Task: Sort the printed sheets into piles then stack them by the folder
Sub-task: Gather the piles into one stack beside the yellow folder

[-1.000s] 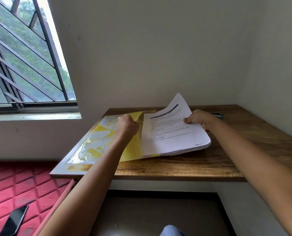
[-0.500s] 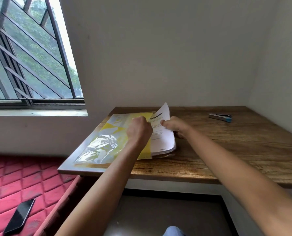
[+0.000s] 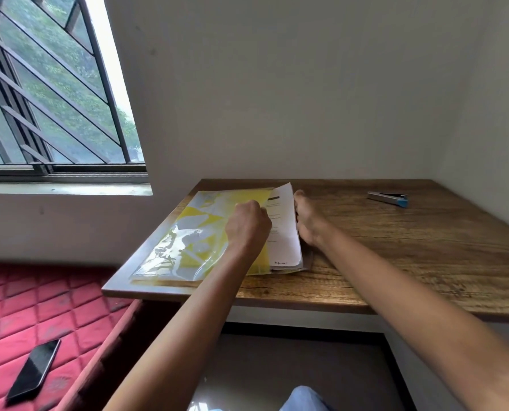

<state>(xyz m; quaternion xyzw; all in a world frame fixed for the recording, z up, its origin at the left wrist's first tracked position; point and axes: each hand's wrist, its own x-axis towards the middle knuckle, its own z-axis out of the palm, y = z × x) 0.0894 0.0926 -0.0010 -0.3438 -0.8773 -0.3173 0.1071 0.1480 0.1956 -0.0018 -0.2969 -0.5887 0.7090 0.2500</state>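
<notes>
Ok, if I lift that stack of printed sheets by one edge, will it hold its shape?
Probably not: the top sheet curves up where the right hand holds its edge, so it likely flops. The loose sheets may fan apart, and the glossy yellow folder beside them looks slippery.

Desk: wood, coarse grain, matt. Folder: yellow-and-clear plastic, glossy, caught glare. Sheets: white paper, matt. Stapler: grey metal, blue plastic tip. Phone: glossy black. Mattress: red quilted cloth. Wall: matt paint.
</notes>
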